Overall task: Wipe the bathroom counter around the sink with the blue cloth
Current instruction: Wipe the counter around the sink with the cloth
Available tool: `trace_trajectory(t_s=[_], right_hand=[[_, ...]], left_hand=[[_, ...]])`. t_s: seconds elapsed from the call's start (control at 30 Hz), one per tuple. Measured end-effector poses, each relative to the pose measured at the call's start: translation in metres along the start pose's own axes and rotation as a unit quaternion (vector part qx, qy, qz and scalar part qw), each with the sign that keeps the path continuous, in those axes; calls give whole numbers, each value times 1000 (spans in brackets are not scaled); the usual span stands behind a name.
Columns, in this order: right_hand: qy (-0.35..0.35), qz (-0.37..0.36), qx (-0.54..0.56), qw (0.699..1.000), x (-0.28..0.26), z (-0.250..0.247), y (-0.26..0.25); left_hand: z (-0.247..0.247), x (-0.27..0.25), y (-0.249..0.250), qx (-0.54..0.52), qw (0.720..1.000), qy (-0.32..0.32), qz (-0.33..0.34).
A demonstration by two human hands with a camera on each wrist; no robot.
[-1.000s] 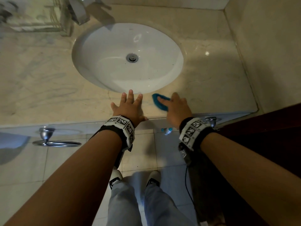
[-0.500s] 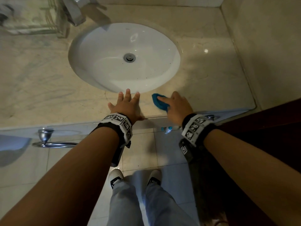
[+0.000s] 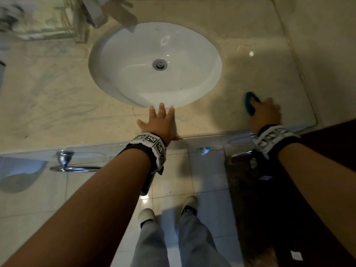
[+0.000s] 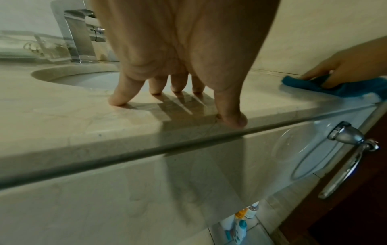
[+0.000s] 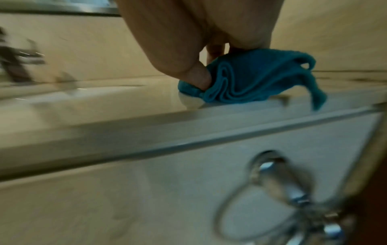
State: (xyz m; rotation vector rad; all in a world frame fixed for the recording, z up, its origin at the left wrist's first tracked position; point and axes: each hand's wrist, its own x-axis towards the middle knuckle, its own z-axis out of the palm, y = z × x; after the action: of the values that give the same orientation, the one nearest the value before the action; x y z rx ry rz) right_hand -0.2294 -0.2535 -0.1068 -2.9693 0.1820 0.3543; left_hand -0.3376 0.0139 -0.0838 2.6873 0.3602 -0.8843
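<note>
The blue cloth point(image 3: 249, 105) lies bunched on the beige marble counter point(image 3: 48, 97), right of the white oval sink point(image 3: 134, 74) and near the front right corner. My right hand point(image 3: 266, 112) presses down on it. In the right wrist view, the thumb of the right hand point(image 5: 196, 71) tucks into the folds of the cloth point(image 5: 257, 79) and pinches it, with one corner hanging over the counter edge. My left hand point(image 3: 160, 120) rests on the counter just in front of the sink rim. Its spread fingertips point(image 4: 117, 101) touch the stone and hold nothing.
A chrome faucet point(image 3: 94, 14) stands behind the sink, with a glass tray point(image 3: 38, 20) at the back left. The wall point(image 3: 317, 45) bounds the counter on the right. Chrome towel rings point(image 3: 73, 166) point(image 4: 345, 149) hang below the front edge. Bottles point(image 4: 240, 227) stand on the floor underneath.
My right hand has slid the blue cloth to the right along the front of the counter, away from the left hand towards the right corner. The left hand has stayed in place.
</note>
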Motion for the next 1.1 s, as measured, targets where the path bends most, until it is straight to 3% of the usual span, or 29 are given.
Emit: trace_trajectory(t_s=[0.17, 0.23, 0.37, 0.5, 0.57, 0.7, 0.8, 0.87, 1.0, 1.1], right_hand=[[-19, -237, -4, 971, -66, 32, -89], [-30, -266, 27, 963, -69, 34, -93], [-17, -151, 44, 987, -51, 18, -58], [-12, -11, 31, 999, -52, 19, -62], [-16, -32, 24, 999, -66, 27, -93], [-39, -199, -31, 979, -117, 46, -160], [-45, -260, 3, 965, -121, 57, -168], [-42, -222, 56, 973, -107, 51, -152], [-15, -44, 42, 998, -74, 31, -108], [-14, -20, 35, 999, -81, 36, -121]], left_hand=[[-1, -2, -7, -5, 1000, 17, 26], [-2, -7, -18, 8, 998, 35, 45], [-7, -22, -57, 57, 995, 80, 16], [-3, -21, -88, 29, 998, 44, -27], [0, -17, -92, -2, 999, 30, -24], [3, -13, -92, 0, 999, 31, -19], [1, -13, -94, 6, 999, 25, -19], [0, -13, -95, 5, 1000, 17, -14], [1, -10, -96, 9, 1000, 20, -13], [5, -8, -97, 14, 999, 25, -14]])
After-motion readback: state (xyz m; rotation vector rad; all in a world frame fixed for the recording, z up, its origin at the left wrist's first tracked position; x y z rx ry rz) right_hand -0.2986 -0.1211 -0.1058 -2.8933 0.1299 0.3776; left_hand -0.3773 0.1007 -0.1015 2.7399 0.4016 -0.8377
